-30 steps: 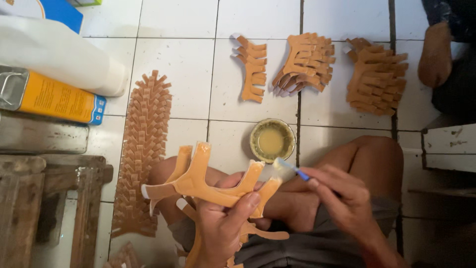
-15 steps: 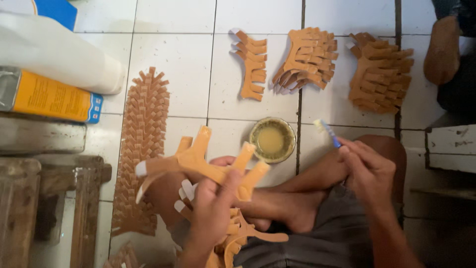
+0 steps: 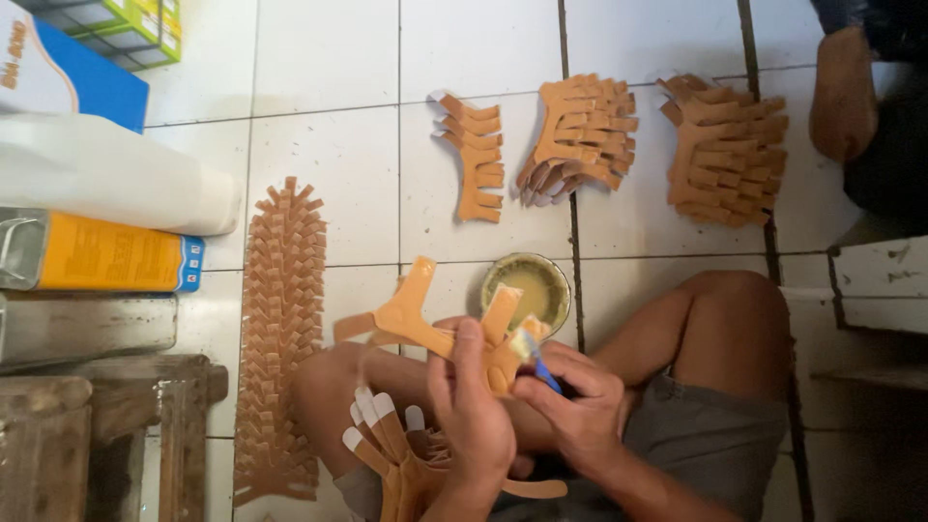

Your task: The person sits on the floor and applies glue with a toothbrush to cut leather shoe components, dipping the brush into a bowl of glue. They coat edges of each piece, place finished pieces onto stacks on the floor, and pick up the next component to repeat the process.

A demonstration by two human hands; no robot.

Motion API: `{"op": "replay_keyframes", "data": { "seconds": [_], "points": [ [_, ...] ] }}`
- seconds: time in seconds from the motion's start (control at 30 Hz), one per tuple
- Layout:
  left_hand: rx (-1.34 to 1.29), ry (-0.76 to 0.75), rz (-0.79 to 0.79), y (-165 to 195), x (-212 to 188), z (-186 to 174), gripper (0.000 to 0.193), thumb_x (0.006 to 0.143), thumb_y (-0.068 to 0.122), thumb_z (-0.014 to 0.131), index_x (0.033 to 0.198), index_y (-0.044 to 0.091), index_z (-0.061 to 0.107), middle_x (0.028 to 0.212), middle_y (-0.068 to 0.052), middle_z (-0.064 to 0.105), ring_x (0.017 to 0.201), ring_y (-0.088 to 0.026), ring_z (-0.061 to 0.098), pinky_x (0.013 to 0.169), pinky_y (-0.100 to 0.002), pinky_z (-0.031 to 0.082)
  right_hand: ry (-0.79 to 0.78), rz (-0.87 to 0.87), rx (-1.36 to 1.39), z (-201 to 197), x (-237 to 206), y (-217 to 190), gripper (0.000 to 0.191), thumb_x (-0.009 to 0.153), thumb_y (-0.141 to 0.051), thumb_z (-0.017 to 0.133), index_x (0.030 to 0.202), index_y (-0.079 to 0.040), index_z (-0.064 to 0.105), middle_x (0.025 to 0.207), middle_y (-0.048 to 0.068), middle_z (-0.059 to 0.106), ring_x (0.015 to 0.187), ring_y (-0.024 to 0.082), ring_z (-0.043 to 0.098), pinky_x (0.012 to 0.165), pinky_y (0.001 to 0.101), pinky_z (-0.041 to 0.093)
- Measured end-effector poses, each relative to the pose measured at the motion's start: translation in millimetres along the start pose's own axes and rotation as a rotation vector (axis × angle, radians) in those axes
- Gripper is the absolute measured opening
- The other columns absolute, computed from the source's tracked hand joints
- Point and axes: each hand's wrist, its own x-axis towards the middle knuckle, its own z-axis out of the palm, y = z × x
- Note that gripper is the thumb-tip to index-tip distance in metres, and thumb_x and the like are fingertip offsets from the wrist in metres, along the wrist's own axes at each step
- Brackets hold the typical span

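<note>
Fingers (image 3: 462, 360) of the left hand (image 3: 480, 425) were closed round a tan branched leather piece (image 3: 418, 314), held above the lap. Right hand (image 3: 577, 411) pinched a blue-handled brush (image 3: 537, 360), its tip touching the piece. Brush handle mostly hidden inside the grip. More tan pieces (image 3: 391, 454) lay on the lap, partly covered by the left hand and cut off at the bottom edge. Round glue tin (image 3: 528, 286) sat on the tile floor (image 3: 329, 164) just beyond the piece. Long row of strips (image 3: 282, 329) lay left; three stacks (image 3: 580, 135) lay farther out, with bare tile between.
</note>
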Motion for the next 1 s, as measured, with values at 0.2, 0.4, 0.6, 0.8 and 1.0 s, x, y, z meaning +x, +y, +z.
{"op": "replay_keyframes", "data": {
  "seconds": [0.2, 0.4, 0.6, 0.8, 1.0],
  "points": [
    [0.085, -0.011, 0.062, 2.7, -4.0, -7.1, 0.022, 0.11, 0.019, 0.055, 0.104, -0.001, 0.061, 0.091, -0.007, 0.056, 0.084, -0.012, 0.049, 0.073, -0.028, 0.043, 0.025, 0.104, 0.04, 13.0, 13.7, -32.7, 0.013, 0.082, 0.0, 0.081, 0.094, 0.004, 0.077, 0.09, 0.008, 0.074, 0.078, 0.01, 0.064, 0.067, 0.0246, 0.052],
    [-0.168, -0.084, -0.012, 8.5, -7.9, -10.4, 0.018, 0.104, 0.017, 0.052, 0.108, 0.001, 0.058, 0.099, -0.005, 0.057, 0.093, -0.011, 0.053, 0.083, -0.027, 0.046, 0.075, 0.156, 0.256, 13.1, 11.4, -27.7, 0.01, 0.086, 0.001, 0.075, 0.095, 0.005, 0.074, 0.1, 0.003, 0.074, 0.084, 0.007, 0.064, 0.073, 0.023, 0.055],
    [-0.109, -0.123, -0.026, 8.7, -11.3, -16.9, 0.02, 0.109, 0.018, 0.053, 0.113, -0.001, 0.058, 0.1, -0.005, 0.054, 0.091, -0.01, 0.048, 0.078, -0.027, 0.041, 0.12, 0.195, 0.221, 12.1, 8.8, -18.9, 0.008, 0.087, 0.0, 0.077, 0.093, 0.004, 0.075, 0.086, -0.001, 0.07, 0.076, 0.005, 0.06, 0.067, 0.0222, 0.052],
    [-0.173, -0.186, -0.118, 7.1, -13.2, -22.1, 0.023, 0.103, 0.019, 0.051, 0.118, 0.001, 0.054, 0.106, -0.005, 0.058, 0.099, -0.01, 0.055, 0.088, -0.026, 0.047, 0.159, 0.329, 0.298, 11.7, 8.8, -15.6, 0.011, 0.087, -0.002, 0.076, 0.097, 0.003, 0.076, 0.081, -0.002, 0.067, 0.07, 0.004, 0.055, 0.059, 0.0212, 0.045],
    [0.109, -0.312, -0.172, 8.0, -2.8, -37.6, 0.03, 0.107, 0.023, 0.052, 0.126, 0.001, 0.058, 0.098, -0.007, 0.063, 0.087, -0.012, 0.052, 0.075, -0.027, 0.043, 0.172, 0.302, 0.398, 6.7, 10.3, -2.5, 0.011, 0.089, -0.001, 0.074, 0.099, 0.004, 0.076, 0.08, -0.001, 0.067, 0.068, 0.004, 0.053, 0.057, 0.0202, 0.042]
  ]
}}
